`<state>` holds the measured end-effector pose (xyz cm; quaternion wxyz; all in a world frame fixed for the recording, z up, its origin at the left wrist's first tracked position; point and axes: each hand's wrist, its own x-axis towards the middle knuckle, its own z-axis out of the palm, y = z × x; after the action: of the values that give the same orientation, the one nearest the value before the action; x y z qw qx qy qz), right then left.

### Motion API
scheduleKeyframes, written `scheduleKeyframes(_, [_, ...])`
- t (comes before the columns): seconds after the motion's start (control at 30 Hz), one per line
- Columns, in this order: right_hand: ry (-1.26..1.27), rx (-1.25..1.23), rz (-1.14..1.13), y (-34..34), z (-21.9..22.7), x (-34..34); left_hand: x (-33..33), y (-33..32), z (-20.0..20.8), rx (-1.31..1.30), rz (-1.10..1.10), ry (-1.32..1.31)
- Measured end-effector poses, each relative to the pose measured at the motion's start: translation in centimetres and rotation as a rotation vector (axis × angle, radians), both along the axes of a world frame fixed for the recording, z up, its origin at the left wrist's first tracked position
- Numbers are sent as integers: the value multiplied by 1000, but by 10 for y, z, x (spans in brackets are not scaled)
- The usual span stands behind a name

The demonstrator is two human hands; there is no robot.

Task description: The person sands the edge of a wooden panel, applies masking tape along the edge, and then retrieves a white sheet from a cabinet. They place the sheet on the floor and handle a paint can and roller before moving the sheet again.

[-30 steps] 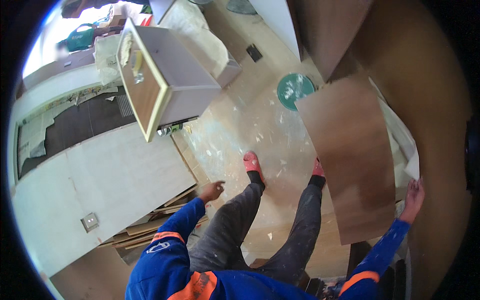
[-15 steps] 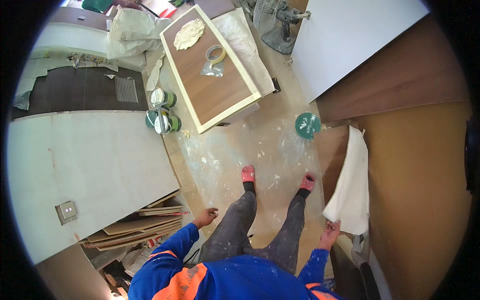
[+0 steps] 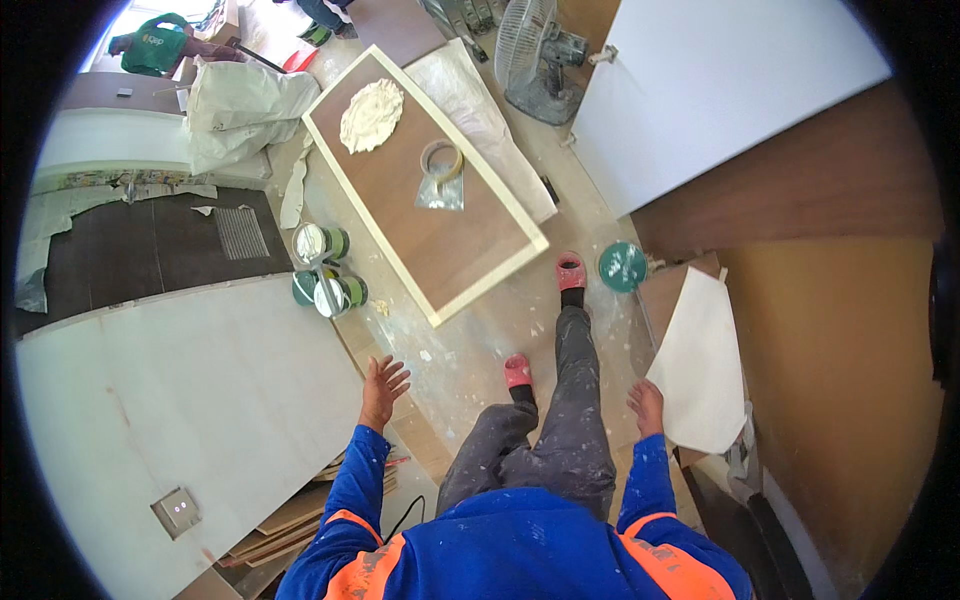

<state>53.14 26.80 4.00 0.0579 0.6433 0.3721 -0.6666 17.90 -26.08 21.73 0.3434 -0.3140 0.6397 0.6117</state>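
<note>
White sheet (image 3: 700, 370) hangs at the right in the head view, lying over a brown board (image 3: 662, 298) and close beside the brown wall panel (image 3: 830, 380). The hands are well apart from each other. The left hand (image 3: 380, 392) is open and holds nothing, its fingers spread beside the edge of the big pale panel (image 3: 190, 390). The right hand (image 3: 648, 408) is loosely open, fingers bent, right at the sheet's near-left edge — whether it touches the sheet, I cannot tell.

Most of the brown board is hidden under the sheet, and the right palm is turned out of sight. Stacked boards (image 3: 290, 522) show only partly past the left sleeve (image 3: 352, 485). Another person in green (image 3: 155, 48), far up at the left, is small and hard to make out.

Both forearms rise from the lower edge with the elbows bent — the left one leans slightly outward, the right sleeve (image 3: 646, 480) stands nearly straight up.
</note>
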Motion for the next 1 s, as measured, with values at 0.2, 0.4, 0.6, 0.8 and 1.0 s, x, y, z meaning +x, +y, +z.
scheduleKeyframes(0.2, [400, -155, 251, 34, -99, -290, -67, 82, -24, 92, 33, 3])
scheduleKeyframes(0.4, [327, -223, 420, 13, -172, -489, -96, 119, -56, 141, 53, 64])
scheduleKeyframes(0.6, [392, -401, 391, -13, -194, -547, -106, 116, -65, 172, 58, -30])
scheduleKeyframes(0.8, [324, -660, 171, -40, -206, -554, -118, 111, -82, 19, 93, -172])
scheduleKeyframes(1.0, [372, -644, 143, -50, -223, -566, -120, 124, -77, 122, 185, -112])
